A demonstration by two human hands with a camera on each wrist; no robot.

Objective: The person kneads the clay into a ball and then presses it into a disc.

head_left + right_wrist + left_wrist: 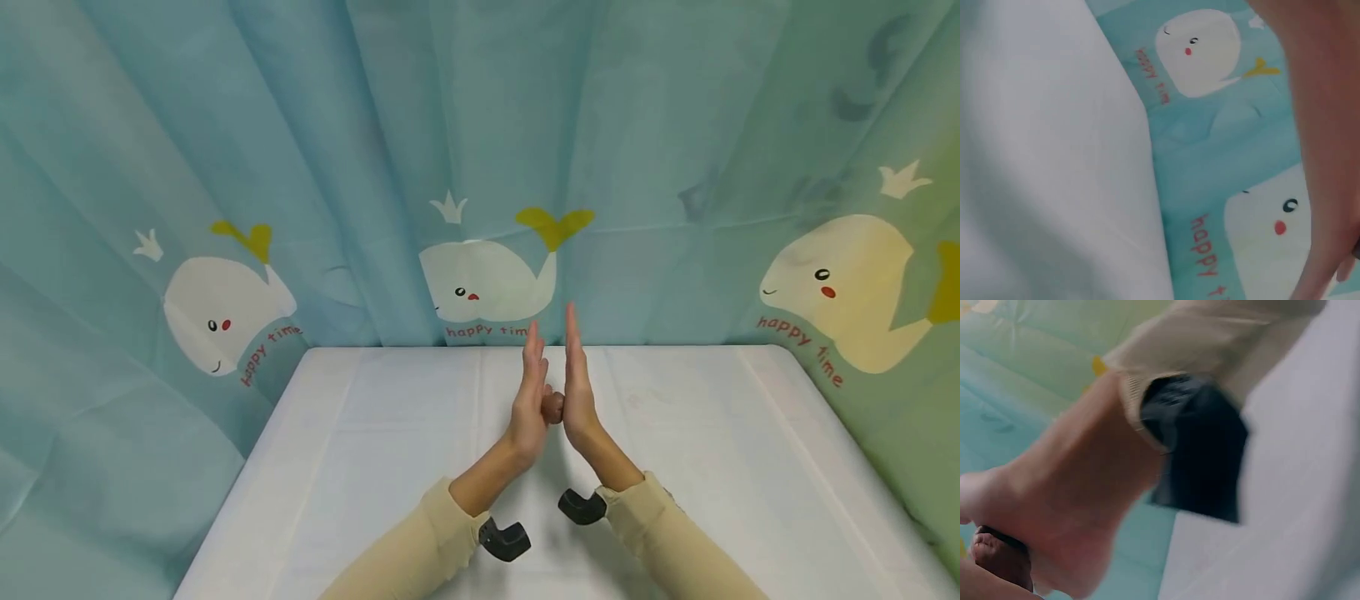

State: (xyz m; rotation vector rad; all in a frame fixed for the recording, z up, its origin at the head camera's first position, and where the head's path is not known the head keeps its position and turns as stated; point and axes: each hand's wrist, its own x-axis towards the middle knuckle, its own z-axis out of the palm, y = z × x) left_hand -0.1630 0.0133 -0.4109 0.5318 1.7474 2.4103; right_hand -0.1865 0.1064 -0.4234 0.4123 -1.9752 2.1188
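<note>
A brown rounded lump (pixel 552 407) with a creased surface sits between my two palms above the table. My left hand (pixel 529 408) stands upright with straight fingers, its palm against the lump's left side. On the other side, the flat palm of my right hand (pixel 580 400) faces it, fingers pointing up and away. Above the lump the fingertips are a little apart. In the left wrist view the wrinkled brown lump (pixel 1002 557) shows between the hands, partly covered. The right wrist view shows only a dark sliver at its right edge.
A white-covered table (pixel 375 467) lies beneath the hands. Behind it and at both sides hangs a blue-green curtain (pixel 660 108) with printed whales. Black curved devices (pixel 506 540) stick out at both cuffs of the beige sleeves (pixel 420 542).
</note>
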